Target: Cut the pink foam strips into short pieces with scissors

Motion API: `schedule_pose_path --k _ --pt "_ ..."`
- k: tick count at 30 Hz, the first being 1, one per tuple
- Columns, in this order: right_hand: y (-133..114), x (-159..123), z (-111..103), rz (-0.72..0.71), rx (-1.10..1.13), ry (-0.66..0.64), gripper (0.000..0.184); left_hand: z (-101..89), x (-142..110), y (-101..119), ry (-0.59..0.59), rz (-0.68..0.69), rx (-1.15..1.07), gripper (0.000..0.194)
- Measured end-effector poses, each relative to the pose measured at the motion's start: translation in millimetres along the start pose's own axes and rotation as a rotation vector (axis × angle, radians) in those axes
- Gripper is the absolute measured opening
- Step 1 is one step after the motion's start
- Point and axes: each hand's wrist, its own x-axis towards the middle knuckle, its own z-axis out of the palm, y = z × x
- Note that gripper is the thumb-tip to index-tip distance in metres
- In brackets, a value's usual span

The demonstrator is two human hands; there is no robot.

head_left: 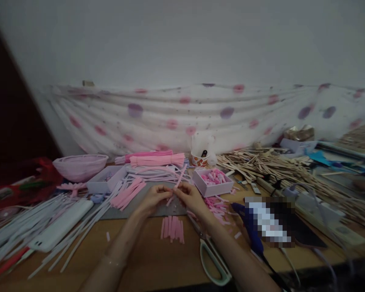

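Between my two hands, over the grey mat, is a pink strip that slants up to the right. My left hand pinches it near its lower end. Fingers of my right hand are closed on it just beside the left fingertips. Below my hands lies a row of short pink strips on the wooden table. A pair of scissors with pale green handles lies partly under my right forearm. Longer pink strips are piled left of my left hand.
A white box of small pink pieces stands to the right, with loose pieces beside it. A blue glue gun, a power strip and thin wooden sticks lie farther right. Pale strips and a pink bowl are left.
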Motion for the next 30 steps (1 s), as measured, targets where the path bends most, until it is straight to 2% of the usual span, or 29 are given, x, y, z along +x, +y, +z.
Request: schedule_pose_path --k 4,9,13,16,20,22,25,27,29,30 --pt "0.0 -0.6 0.4 -0.021 0.027 0.055 0.033 -4.4 -3.4 -7.5 -0.026 -0.008 -0.036 0.031" --pt "-2.5 -2.9 -3.4 0.071 0.117 0.032 0.03 -7.1 -7.9 -10.8 -0.222 0.011 0.013 0.055" --pt "-2.2 -2.8 -6.4 0.08 0.168 0.071 0.027 -7.5 -5.5 -11.7 -0.281 -0.002 0.212 0.04" --pt "1.3 0.3 -7.4 0.036 0.217 0.151 0.028 -15.7 -3.0 -7.7 -0.215 -0.032 0.261 0.036" --pt "3.5 3.0 -8.5 0.021 0.29 0.244 0.031 -34.4 -0.8 -1.5 0.024 0.017 0.159 0.039" --pt "2.3 2.6 -8.5 0.027 0.318 0.244 0.032 -41.8 -0.1 -0.4 0.164 0.083 0.077 0.034" --pt "0.2 1.4 -7.9 0.031 0.345 0.213 0.03 -44.8 -0.2 0.1 0.278 0.162 0.032 0.046" --pt "-0.3 1.0 -7.4 0.031 0.356 0.193 0.028 -41.3 -1.3 1.0 0.272 0.207 0.068 0.042" --pt "0.0 0.9 -7.0 0.032 0.369 0.176 0.026 -35.0 -3.1 1.9 0.168 0.245 0.108 0.031" --pt "0.2 0.9 -6.7 0.033 0.378 0.166 0.025 -31.5 -4.0 1.8 0.089 0.244 0.122 0.036"
